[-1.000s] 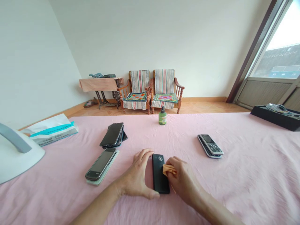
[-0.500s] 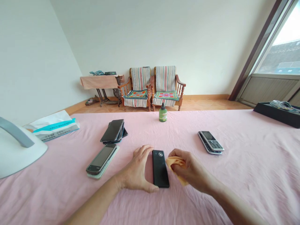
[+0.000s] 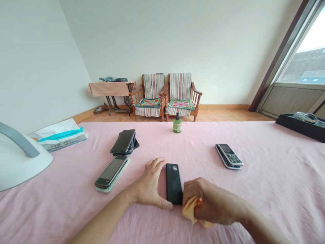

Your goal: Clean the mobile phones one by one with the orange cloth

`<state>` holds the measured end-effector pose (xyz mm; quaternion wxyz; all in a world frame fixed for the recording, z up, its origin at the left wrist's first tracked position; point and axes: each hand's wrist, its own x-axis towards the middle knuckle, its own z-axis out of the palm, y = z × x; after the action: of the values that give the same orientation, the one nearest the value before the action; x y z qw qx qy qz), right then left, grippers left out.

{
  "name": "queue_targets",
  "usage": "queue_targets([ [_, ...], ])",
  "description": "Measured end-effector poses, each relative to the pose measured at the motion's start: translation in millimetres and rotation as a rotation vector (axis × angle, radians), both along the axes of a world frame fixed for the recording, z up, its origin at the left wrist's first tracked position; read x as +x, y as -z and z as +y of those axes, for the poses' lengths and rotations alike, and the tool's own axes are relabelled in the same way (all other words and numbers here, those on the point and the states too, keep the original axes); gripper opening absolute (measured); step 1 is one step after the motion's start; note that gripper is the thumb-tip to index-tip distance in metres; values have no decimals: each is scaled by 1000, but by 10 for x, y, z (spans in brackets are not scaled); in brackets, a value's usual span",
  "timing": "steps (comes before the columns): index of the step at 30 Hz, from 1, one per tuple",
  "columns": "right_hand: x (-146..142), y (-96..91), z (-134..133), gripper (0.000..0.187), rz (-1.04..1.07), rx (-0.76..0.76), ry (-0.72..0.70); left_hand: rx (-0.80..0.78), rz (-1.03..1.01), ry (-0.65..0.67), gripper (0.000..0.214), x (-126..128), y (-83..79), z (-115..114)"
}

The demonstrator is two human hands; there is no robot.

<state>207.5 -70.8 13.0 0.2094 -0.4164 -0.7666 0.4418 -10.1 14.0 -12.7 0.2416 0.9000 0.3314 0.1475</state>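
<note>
A black phone (image 3: 174,183) lies back up on the pink tablecloth (image 3: 266,169), near the front edge. My left hand (image 3: 149,184) cups its left side, with the fingers at the far end and the thumb at the near corner. My right hand (image 3: 210,203) is closed round a crumpled orange cloth (image 3: 189,208) at the phone's near right corner.
To the left lie a stack of dark phones (image 3: 124,142) and another phone stack (image 3: 111,173). A keypad phone pair (image 3: 229,156) sits right. A green spray bottle (image 3: 177,123) stands at the far edge. A white lamp base (image 3: 17,162), a tissue pack (image 3: 61,137) and a black tray (image 3: 302,127) occupy the sides.
My right hand has drawn the orange cloth from the phone's far part down to its near right corner. My left hand has stayed on the phone.
</note>
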Motion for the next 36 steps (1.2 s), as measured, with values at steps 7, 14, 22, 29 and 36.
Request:
queue_targets([
  [7, -177, 202, 185, 23, 43, 299, 424, 2, -18, -1, 110, -3, -15, -12],
  [14, -214, -22, 18, 29, 63, 209, 29, 46, -46, 25, 100, 15, -19, -14],
  [22, -197, -74, 7, 29, 109, 206, 138, -2, -41, 7, 101, 15, -66, -7],
  [29, -272, -66, -68, 36, 36, 252, 20, 6, -49, 17, 100, 25, -76, -9],
  [36, 20, -4, 59, 29, -100, 305, 247, 25, -41, 22, 107, 1, -54, -40],
])
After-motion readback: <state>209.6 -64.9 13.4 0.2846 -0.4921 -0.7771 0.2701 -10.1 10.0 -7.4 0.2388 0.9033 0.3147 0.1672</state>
